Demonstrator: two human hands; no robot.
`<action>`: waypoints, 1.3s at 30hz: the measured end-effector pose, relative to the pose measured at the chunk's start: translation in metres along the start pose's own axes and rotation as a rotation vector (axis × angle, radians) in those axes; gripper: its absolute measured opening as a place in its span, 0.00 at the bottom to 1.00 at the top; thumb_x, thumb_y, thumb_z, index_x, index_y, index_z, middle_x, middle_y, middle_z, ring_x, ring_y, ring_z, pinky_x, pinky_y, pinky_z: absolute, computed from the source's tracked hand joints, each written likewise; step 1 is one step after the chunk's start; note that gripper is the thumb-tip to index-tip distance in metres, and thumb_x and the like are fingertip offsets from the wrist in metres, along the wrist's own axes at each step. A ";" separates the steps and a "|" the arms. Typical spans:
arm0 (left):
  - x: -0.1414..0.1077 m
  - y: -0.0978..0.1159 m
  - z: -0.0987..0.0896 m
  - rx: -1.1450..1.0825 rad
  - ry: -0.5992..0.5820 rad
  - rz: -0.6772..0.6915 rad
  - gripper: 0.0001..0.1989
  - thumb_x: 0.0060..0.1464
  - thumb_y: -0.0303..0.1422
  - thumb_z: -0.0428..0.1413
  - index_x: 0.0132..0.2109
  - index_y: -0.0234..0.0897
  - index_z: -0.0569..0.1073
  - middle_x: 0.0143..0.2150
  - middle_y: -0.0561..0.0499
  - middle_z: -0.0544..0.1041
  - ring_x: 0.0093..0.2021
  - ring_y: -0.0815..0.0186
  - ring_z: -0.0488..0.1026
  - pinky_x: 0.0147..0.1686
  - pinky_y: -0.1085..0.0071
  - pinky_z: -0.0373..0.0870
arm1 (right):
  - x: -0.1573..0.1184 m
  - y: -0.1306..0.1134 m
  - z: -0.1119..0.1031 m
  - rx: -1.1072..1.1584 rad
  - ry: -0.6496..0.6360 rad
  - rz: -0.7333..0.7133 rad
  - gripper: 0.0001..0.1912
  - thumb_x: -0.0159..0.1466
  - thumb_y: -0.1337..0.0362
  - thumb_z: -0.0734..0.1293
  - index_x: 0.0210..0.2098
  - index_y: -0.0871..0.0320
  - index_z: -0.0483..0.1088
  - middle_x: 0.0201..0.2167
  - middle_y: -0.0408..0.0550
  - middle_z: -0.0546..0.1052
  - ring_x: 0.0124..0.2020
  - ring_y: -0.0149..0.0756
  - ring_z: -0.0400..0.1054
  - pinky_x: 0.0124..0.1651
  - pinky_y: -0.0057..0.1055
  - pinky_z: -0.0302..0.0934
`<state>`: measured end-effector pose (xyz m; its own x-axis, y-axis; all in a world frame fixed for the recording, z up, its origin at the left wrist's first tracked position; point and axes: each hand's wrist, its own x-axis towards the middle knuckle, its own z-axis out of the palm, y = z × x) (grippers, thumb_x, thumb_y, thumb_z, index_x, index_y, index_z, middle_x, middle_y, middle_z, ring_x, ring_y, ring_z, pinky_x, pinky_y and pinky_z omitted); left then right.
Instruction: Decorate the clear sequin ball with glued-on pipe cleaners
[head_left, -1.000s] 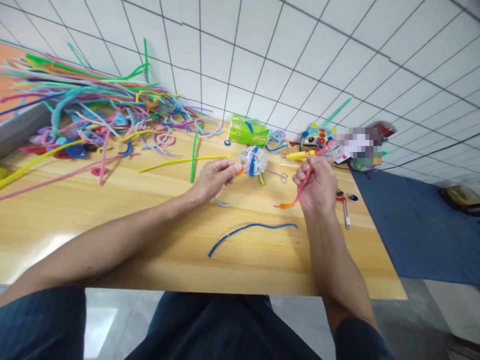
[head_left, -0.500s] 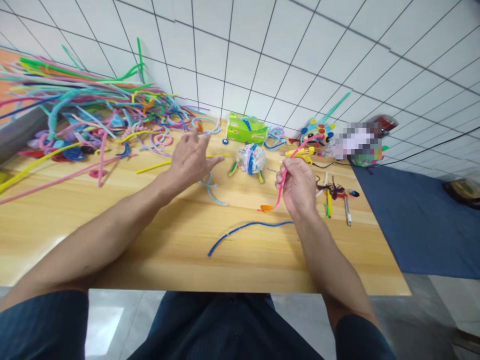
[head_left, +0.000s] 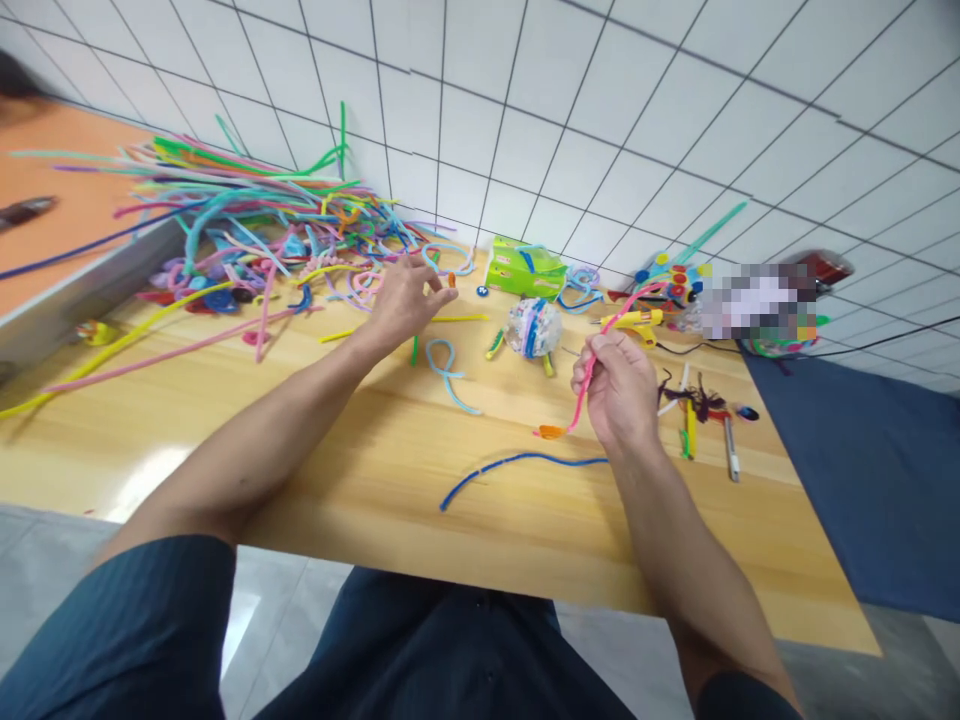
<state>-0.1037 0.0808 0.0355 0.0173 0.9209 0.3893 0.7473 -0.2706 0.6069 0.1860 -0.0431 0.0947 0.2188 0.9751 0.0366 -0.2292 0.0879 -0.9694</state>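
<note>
Pinched in my right hand [head_left: 619, 385] is a pink pipe cleaner [head_left: 581, 398]; its upper end bends right. An orange piece [head_left: 552, 432] lies by its lower end; whether they are joined I cannot tell. My left hand [head_left: 409, 297] hovers over the table's far side, fingers apart and half bent, holding nothing visible. Close to its fingertips is a small orange bit [head_left: 451, 280]. Between my hands, a ball [head_left: 535, 328] with blue and white bands rests on yellow-green pieces. A light blue pipe cleaner [head_left: 448, 378] and a dark blue one [head_left: 517, 457] lie nearer me.
A tangled heap of pipe cleaners [head_left: 255, 215] fills the back left. Along the tiled wall [head_left: 480, 120] are a green packet [head_left: 525, 270] and a yellow glue gun [head_left: 637, 325], whose cord trails right. A pen-like white tool [head_left: 732, 450] lies near the table's right edge.
My left hand has turned and its fingers have bent, near the small orange bit. The whole view has shifted, with more of the left side showing. My right hand keeps the pink pipe cleaner.
</note>
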 end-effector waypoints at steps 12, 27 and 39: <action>-0.038 0.067 -0.024 -0.191 -0.398 0.226 0.11 0.66 0.33 0.57 0.43 0.35 0.85 0.36 0.50 0.85 0.35 0.64 0.80 0.40 0.71 0.71 | 0.002 0.001 0.000 -0.009 0.003 -0.048 0.20 0.54 0.53 0.81 0.29 0.54 0.69 0.20 0.33 0.71 0.18 0.25 0.65 0.21 0.23 0.60; -0.085 0.119 0.019 -0.623 -0.828 0.263 0.18 0.65 0.43 0.58 0.31 0.36 0.70 0.28 0.57 0.63 0.29 0.71 0.62 0.32 0.73 0.59 | -0.006 0.002 0.001 -0.025 -0.215 0.052 0.23 0.56 0.43 0.80 0.37 0.53 0.78 0.29 0.40 0.79 0.29 0.31 0.70 0.34 0.31 0.67; -0.098 0.114 0.015 -0.202 -0.549 0.462 0.09 0.69 0.37 0.61 0.48 0.36 0.82 0.41 0.47 0.83 0.42 0.61 0.79 0.44 0.69 0.72 | -0.010 0.019 0.005 -0.288 -0.251 0.052 0.19 0.56 0.49 0.81 0.31 0.54 0.75 0.19 0.36 0.72 0.21 0.27 0.62 0.26 0.26 0.55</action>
<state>-0.0103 -0.0358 0.0564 0.6691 0.6943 0.2651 0.4482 -0.6615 0.6013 0.1747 -0.0506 0.0768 -0.0338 0.9994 0.0096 0.0495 0.0113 -0.9987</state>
